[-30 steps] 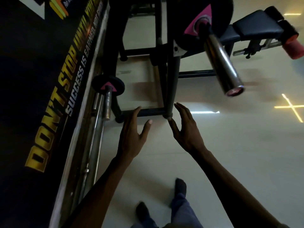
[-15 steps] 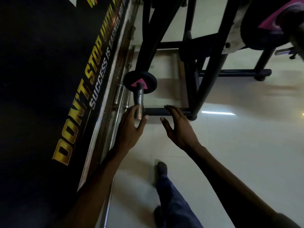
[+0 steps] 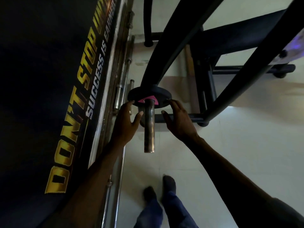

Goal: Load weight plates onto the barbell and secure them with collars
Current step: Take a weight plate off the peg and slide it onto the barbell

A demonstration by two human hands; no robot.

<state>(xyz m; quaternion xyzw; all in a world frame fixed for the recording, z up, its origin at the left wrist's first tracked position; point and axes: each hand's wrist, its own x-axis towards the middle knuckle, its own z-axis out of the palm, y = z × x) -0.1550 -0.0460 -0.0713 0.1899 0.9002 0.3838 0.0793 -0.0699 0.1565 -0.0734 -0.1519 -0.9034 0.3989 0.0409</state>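
Both hands frame the small black weight plate [image 3: 149, 97], which sits at the far end of a steel storage peg [image 3: 149, 127] on the rack frame [image 3: 166, 51]. The peg's long axis runs straight back toward the person, so the plate likely has to slide along it to come free. Left hand [image 3: 125, 122] spreads open at the plate's left rim, right hand [image 3: 178, 119] open at its right rim, fingertips touching or nearly so. Neither grips; both look equally near.

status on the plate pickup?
Left hand and right hand open, flanking small black plate on storage peg. No grip closed yet. Peg bare in front; nothing blocking.
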